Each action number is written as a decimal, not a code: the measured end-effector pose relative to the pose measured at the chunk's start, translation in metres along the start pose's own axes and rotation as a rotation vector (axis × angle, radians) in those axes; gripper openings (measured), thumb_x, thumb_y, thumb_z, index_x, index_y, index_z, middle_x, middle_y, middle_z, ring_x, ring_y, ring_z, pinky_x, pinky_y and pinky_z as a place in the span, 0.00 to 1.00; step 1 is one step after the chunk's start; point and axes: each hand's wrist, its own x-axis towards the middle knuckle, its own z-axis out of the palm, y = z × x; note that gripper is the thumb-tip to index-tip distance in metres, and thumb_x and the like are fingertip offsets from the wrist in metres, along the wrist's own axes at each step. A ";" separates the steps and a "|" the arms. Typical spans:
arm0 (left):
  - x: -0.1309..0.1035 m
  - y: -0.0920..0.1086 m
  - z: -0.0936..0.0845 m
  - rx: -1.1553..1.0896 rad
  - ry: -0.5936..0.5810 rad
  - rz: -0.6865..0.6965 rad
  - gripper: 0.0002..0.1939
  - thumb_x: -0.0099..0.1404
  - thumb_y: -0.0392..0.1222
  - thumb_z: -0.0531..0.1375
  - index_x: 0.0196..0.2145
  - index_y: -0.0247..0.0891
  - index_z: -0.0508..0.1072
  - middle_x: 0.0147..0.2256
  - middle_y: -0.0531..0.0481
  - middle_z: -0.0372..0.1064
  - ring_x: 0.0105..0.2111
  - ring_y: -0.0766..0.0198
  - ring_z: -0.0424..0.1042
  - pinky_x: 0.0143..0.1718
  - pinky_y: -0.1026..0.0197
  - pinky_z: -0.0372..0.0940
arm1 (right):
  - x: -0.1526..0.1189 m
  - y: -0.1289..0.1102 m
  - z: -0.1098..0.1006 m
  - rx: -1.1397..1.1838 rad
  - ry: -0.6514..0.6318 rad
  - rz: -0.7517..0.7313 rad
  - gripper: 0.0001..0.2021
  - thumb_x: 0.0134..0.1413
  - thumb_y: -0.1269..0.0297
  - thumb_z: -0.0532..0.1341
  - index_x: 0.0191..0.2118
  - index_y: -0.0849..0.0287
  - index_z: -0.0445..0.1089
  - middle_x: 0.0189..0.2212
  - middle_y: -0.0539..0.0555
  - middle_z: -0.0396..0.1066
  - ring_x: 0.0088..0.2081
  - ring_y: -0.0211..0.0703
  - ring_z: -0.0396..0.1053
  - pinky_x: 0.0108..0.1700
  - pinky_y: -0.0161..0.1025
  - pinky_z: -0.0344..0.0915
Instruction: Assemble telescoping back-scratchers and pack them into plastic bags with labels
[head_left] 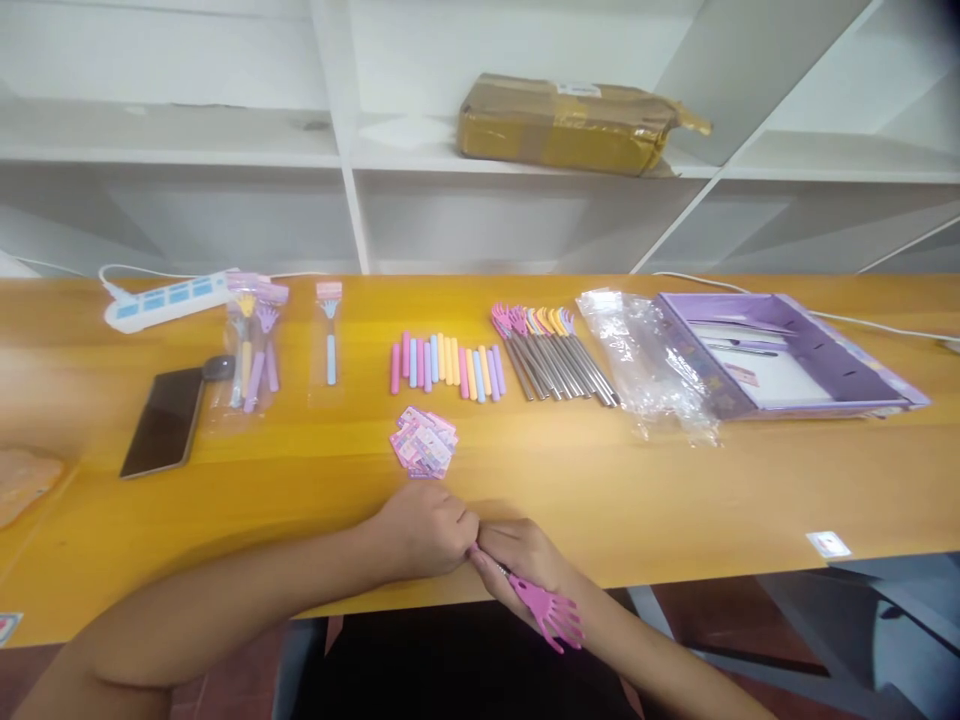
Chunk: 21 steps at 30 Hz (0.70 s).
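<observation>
A pink hand-shaped back scratcher (551, 608) is held at the table's front edge, its claw pointing down to the right. My right hand (525, 550) is closed around its metal rod. Pressed against it, my left hand (431, 527) makes a fist at the rod's other end, where a bit of pink shows; most of the grip is hidden inside the fist. Just beyond my left hand lies a pile of small printed cards (426, 443). Farther back are a row of coloured handle sleeves (450, 365) and several metal scratcher rods with coloured claws (555, 360).
Bagged back scratchers (255, 350) lie at left, beside a power strip (176, 300) and a dark phone (163, 420). One more bagged scratcher (331, 350) lies apart. Clear plastic bags (645, 360) touch a purple box (840, 350) at right. A taped parcel (570, 125) sits on the shelf.
</observation>
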 end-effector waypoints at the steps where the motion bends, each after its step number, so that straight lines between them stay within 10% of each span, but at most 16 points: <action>1: 0.000 0.000 0.001 0.009 0.022 -0.006 0.11 0.69 0.35 0.60 0.26 0.40 0.71 0.22 0.47 0.68 0.21 0.58 0.65 0.24 0.57 0.52 | 0.001 0.000 -0.001 -0.009 0.018 -0.023 0.19 0.75 0.72 0.50 0.28 0.56 0.54 0.20 0.46 0.54 0.20 0.33 0.50 0.23 0.37 0.47; 15: 0.016 -0.019 -0.013 0.123 0.096 0.073 0.18 0.74 0.38 0.57 0.24 0.40 0.69 0.20 0.51 0.68 0.18 0.59 0.67 0.19 0.57 0.49 | 0.000 -0.007 -0.012 0.056 0.112 -0.010 0.17 0.71 0.77 0.54 0.31 0.53 0.51 0.23 0.44 0.50 0.22 0.35 0.48 0.25 0.39 0.47; 21: 0.001 -0.078 -0.037 0.077 -0.020 -0.055 0.13 0.73 0.37 0.58 0.28 0.39 0.73 0.23 0.50 0.70 0.23 0.62 0.65 0.24 0.59 0.49 | -0.015 -0.014 -0.030 0.128 0.154 0.059 0.17 0.75 0.74 0.52 0.31 0.55 0.48 0.24 0.45 0.47 0.23 0.33 0.47 0.28 0.38 0.44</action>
